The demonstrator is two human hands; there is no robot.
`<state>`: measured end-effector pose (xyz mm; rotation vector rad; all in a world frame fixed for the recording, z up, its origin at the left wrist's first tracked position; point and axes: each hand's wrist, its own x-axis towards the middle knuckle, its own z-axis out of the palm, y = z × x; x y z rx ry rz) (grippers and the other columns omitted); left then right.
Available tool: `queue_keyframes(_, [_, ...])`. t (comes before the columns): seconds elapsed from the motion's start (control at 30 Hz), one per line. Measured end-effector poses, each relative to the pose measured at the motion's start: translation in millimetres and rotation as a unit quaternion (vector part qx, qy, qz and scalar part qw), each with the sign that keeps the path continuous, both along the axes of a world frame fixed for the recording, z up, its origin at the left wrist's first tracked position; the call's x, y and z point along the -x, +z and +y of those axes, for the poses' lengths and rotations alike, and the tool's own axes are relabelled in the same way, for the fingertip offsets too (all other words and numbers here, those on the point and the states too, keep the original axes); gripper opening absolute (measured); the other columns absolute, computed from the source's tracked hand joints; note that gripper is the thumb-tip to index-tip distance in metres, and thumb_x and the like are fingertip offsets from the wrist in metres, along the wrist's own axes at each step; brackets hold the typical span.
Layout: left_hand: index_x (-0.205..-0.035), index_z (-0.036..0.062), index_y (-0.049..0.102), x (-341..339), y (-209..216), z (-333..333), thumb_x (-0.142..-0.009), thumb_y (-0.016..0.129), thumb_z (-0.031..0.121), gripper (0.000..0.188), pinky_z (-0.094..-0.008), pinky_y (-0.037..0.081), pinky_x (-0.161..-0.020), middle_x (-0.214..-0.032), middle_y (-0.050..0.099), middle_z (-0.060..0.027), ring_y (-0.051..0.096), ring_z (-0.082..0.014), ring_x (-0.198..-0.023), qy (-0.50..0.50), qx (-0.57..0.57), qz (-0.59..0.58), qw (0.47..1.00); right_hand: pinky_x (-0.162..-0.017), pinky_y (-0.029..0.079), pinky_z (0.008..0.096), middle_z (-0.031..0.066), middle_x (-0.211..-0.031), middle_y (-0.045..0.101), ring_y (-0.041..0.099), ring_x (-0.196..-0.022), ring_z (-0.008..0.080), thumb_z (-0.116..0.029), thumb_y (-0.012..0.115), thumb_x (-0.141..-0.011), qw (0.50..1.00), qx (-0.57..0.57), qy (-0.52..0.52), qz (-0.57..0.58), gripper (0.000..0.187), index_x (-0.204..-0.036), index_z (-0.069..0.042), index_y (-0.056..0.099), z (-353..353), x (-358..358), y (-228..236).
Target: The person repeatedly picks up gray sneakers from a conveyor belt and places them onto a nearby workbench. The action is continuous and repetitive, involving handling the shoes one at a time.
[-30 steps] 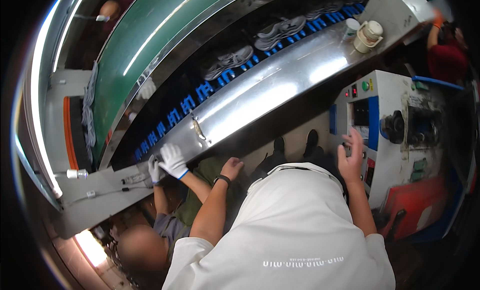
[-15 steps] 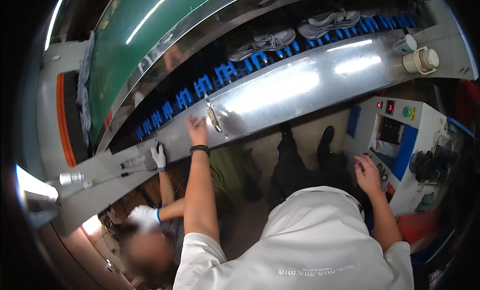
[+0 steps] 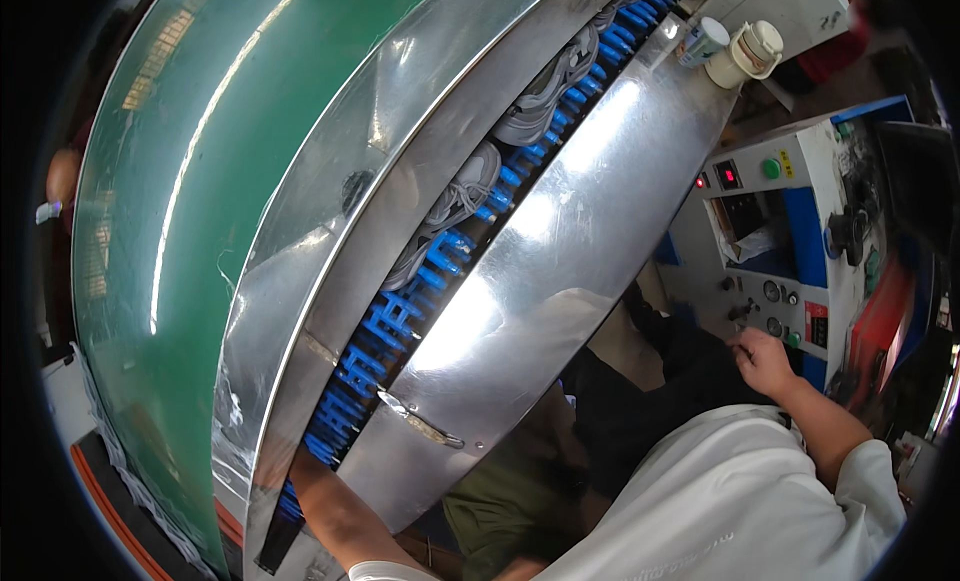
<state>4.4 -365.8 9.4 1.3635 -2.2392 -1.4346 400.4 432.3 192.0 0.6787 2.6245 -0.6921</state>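
Observation:
My left forearm (image 3: 345, 516) reaches across the metal ledge to the near end of a conveyor channel lined with blue rollers (image 3: 355, 376). Low in that channel, my left hand (image 3: 306, 471) is beside the last blue rollers; its fingers are hidden, so any grip cannot be seen. Farther along the rollers sit a grey sneaker (image 3: 465, 189) with laces and a second grey sneaker (image 3: 545, 96). My right hand (image 3: 766, 363) hangs by my side near the control panel, fingers loosely curled, with nothing visible in them.
A broad metal ledge (image 3: 520, 251) with a metal handle (image 3: 425, 421) borders the channel. Beyond lies a green belt (image 3: 230, 151) behind a metal guard. A cream lidded jug (image 3: 745, 56) and a white cup (image 3: 703, 41) stand at the far end. The control box (image 3: 735, 216) is at right.
My view has turned, so the channel runs more steeply. My left hand has gone from above the ledge down into the channel. The fingers of my right hand have curled in.

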Motion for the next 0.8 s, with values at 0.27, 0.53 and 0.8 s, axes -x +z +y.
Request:
queue_keyframes(0.27, [-0.127,0.0027,0.067,-47.1,17.5,10.8,-0.086,0.082,0.038,0.056,-0.0405,0.057,-0.090,-0.123,0.072,-0.0155,0.069,-0.0293,-0.108,0.008,-0.166,0.054,0.985,-0.074,0.057,0.0448,0.0137,-0.096,0.070,0.069,-0.087,0.0380,-0.005,0.065,-0.090,0.997,0.043,0.061,0.027,0.014,-0.101,-0.007,0.073,-10.2,48.2,14.0])
queue_keyframes(0.53, [-0.144,0.0067,0.049,-266.2,108.6,209.0,-0.085,0.078,0.004,0.066,-0.0423,0.058,-0.093,-0.120,0.067,-0.0069,0.067,-0.0222,-0.109,-0.160,-0.370,0.053,0.913,-0.085,0.057,0.0418,0.0120,-0.101,0.072,0.070,-0.097,0.0344,-0.011,0.065,-0.093,0.989,0.138,0.028,0.043,0.020,-0.112,-0.010,0.073,6.1,67.8,24.9])
queue_keyframes(0.8, [-0.152,0.0017,0.043,-203.6,205.5,436.7,-0.059,0.098,0.002,0.108,-0.0402,0.050,-0.109,-0.138,0.063,-0.0068,0.061,-0.0212,-0.125,-0.510,-0.427,-0.103,0.740,-0.106,0.050,0.0517,0.0273,-0.152,0.052,0.056,-0.135,0.0408,-0.077,0.038,-0.100,0.665,0.693,-0.202,-0.194,0.099,-0.161,0.000,0.034,79.4,136.8,35.8])
